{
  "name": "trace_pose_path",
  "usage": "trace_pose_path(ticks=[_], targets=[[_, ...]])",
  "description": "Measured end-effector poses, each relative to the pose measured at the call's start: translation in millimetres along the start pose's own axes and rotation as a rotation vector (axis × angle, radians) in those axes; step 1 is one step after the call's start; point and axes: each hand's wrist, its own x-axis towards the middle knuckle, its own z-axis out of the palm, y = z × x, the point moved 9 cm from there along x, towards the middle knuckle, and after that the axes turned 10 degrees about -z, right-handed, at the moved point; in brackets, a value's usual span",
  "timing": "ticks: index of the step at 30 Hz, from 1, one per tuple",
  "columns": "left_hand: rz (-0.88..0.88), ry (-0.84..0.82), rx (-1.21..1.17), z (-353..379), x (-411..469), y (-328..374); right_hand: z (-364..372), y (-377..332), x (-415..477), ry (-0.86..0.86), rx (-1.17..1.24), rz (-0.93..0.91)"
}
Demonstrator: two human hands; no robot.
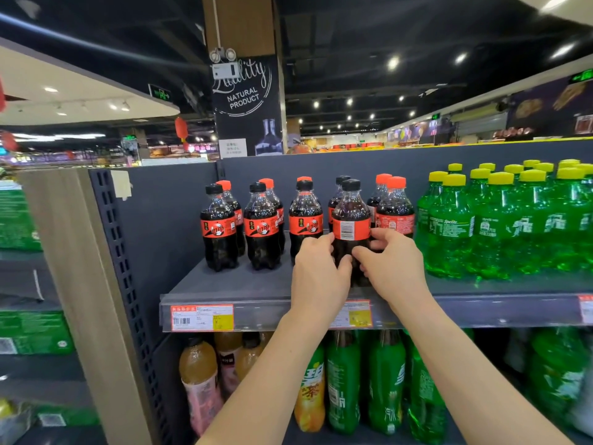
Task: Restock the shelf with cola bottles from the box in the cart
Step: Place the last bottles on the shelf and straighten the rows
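Observation:
A black-capped cola bottle (pixel 350 216) with a red label stands upright on the grey shelf (pixel 244 284), its barcode side facing me. My left hand (pixel 317 274) and my right hand (pixel 393 268) both grip its lower half from either side, fingers curled round it. Several more cola bottles (pixel 219 226) with black or red caps stand in short rows to the left and behind. The box and the cart are out of view.
Green Sprite bottles (pixel 500 226) with yellow caps crowd the shelf right of the colas. The front left of the shelf surface is bare. The shelf below holds orange and green drink bottles (pixel 345 380). A perforated upright and a wooden end panel (pixel 80 284) bound the left.

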Motion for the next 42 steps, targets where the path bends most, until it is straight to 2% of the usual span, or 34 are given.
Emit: trace_pose_path(ticks=[5,8,13,20,29,42], targets=[[-0.099,0.003,-0.114,-2,4,-7,-2,3,-2,0.046,0.035,0.000],[-0.083,0.011,-0.044,1,5,-5,-3,5,-2,0.046,0.061,0.021],[-0.049,0.057,0.020,0,6,-1,-1,3,-1,0.043,0.011,0.012],[-0.204,0.042,0.071,4,10,-8,10,5,2,0.027,-0.107,0.001],[-0.262,0.033,0.158,4,11,-3,9,3,6,0.008,-0.303,0.009],[-0.302,0.024,0.165,11,17,-5,6,4,5,0.033,-0.399,0.022]])
